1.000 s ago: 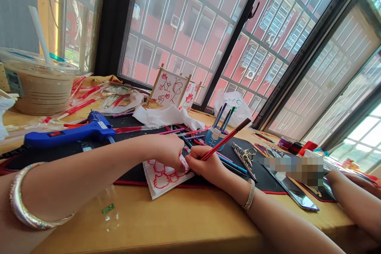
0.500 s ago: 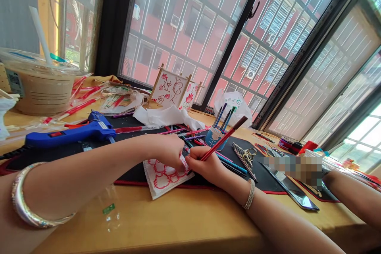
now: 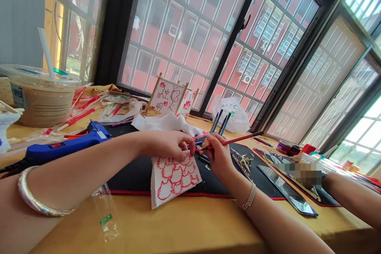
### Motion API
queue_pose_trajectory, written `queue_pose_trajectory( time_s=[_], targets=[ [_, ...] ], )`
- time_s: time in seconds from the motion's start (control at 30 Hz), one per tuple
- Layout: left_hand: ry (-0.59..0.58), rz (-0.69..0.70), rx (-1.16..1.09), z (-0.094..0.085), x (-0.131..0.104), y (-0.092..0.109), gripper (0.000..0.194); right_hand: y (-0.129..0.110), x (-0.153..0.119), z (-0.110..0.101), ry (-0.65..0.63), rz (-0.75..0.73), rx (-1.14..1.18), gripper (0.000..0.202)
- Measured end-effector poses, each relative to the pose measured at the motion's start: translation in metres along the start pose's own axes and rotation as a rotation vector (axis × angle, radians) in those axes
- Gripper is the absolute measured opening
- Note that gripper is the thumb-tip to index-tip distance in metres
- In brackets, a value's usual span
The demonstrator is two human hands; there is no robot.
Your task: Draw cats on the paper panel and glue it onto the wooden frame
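My left hand (image 3: 171,145) is closed over the top edge of a folded white paper sheet (image 3: 177,180), thumb and fingers bent at its upper side. Red cat-head outlines cover the sheet. My right hand (image 3: 219,156) grips a slim dark-red pen (image 3: 242,139), its dark point facing left, just off my left fingertips and above the sheet. Behind my right hand stands a holder with several pens (image 3: 219,122), its body mostly hidden. The sheet overlaps the front edge of the black mat (image 3: 131,178).
A blue glue gun (image 3: 67,143) lies left, near a lidded drink cup (image 3: 44,101). A small painted screen (image 3: 168,95) and white plastic bag (image 3: 230,113) stand by the window. At right are a hair clip (image 3: 242,162), a phone (image 3: 287,190) and another person's arm (image 3: 351,194).
My right hand has drawn the pen up off the sheet, and the pen has swung flatter. My left hand has shifted to the sheet's top, uncovering more red outlines.
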State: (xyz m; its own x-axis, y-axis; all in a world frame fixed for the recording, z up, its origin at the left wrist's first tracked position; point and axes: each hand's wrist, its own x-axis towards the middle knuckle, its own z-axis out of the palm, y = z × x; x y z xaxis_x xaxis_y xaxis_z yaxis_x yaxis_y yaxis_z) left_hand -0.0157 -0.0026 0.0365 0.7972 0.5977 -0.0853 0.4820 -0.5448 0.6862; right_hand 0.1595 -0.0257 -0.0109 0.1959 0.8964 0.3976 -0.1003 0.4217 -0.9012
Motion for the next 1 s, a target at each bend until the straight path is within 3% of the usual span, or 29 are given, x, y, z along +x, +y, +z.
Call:
queue_pose_trajectory(
  time_s=[0.13, 0.23, 0.33, 0.47, 0.6, 0.67, 0.83, 1.0],
  targets=[
    [-0.033, 0.084, -0.157, -0.004, -0.001, 0.0, 0.035, -0.008, 0.008, -0.007, 0.113, -0.04, 0.116, 0.026],
    [-0.036, -0.104, -0.065, 0.0, 0.004, -0.01, 0.051, -0.008, 0.012, -0.011, 0.121, -0.039, 0.123, 0.029],
    [-0.05, -0.22, 0.007, 0.006, 0.008, -0.018, 0.053, -0.004, 0.015, -0.013, 0.124, -0.04, 0.1, 0.03],
    [-0.048, -0.145, 0.016, 0.007, 0.01, -0.017, 0.043, 0.002, 0.018, -0.014, 0.078, -0.203, -0.193, 0.035],
    [0.189, -0.046, 0.184, 0.006, 0.013, -0.016, 0.036, -0.001, 0.02, -0.019, -0.029, -0.37, -0.496, 0.029],
    [0.204, -0.066, 0.244, 0.005, 0.015, -0.018, 0.035, -0.002, 0.023, -0.022, -0.052, -0.419, -0.668, 0.023],
    [0.115, -0.203, 0.241, 0.003, 0.016, -0.028, 0.035, 0.003, 0.035, -0.031, -0.101, -0.489, -0.901, 0.019],
    [-0.201, -0.132, -0.052, -0.005, 0.011, -0.031, 0.023, 0.011, 0.041, -0.033, -0.154, -0.507, -1.034, 0.013]
  ],
)
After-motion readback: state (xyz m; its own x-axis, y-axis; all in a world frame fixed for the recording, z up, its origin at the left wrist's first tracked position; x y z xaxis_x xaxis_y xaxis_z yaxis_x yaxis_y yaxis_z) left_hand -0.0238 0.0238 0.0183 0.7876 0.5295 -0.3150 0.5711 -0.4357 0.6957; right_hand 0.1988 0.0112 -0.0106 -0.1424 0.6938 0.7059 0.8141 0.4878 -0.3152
